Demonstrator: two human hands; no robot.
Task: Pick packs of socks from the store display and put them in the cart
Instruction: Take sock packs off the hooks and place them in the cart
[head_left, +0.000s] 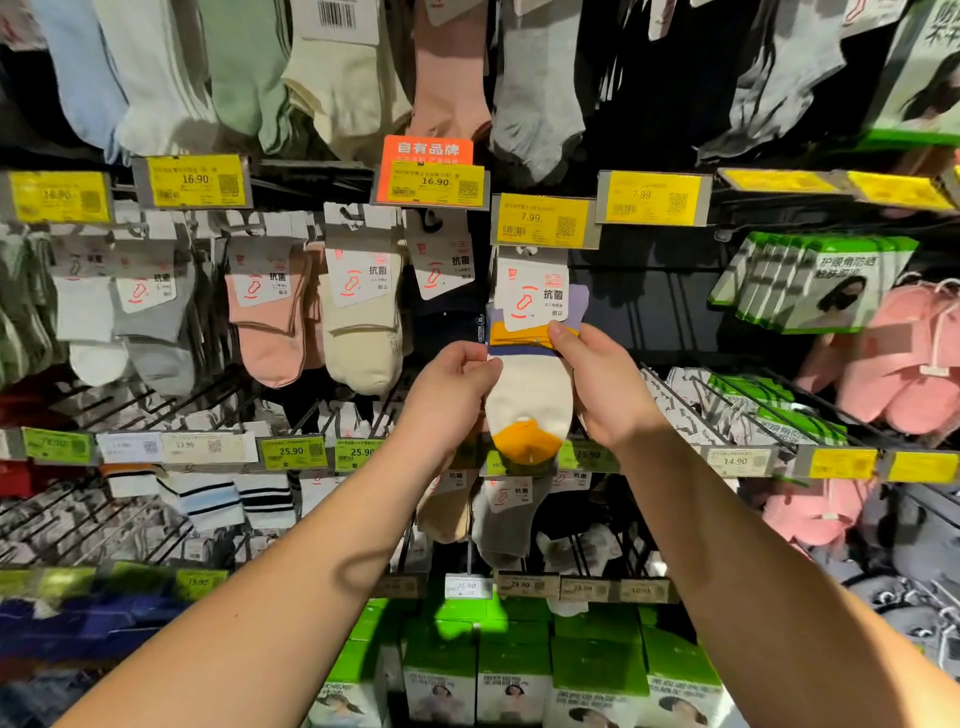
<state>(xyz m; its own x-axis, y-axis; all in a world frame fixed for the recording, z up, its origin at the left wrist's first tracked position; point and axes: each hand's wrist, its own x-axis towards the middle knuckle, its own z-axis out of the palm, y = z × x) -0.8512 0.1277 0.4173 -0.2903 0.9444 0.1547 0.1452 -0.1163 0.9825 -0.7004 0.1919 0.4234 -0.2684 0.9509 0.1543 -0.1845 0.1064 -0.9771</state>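
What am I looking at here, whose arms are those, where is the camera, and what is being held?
There is no machine here. The arms belong to a person, and the single picture comes from a wide-angle camera worn on their head, looking forward and down, so the edges bend.

In front is a shop wall of hooks hung with sock packs, such as a pink pack and a cream pack, with yellow price tags above them. Green boxes stand at the bottom.

Both hands hold one sock pack, white with an orange toe and an orange and blue cuff. The left hand pinches its left edge; the right hand grips the right edge, thumb on the cuff. The pack's card reaches up to its hook, just under a tag; whether it is off the hook I cannot tell. No cart is in view.
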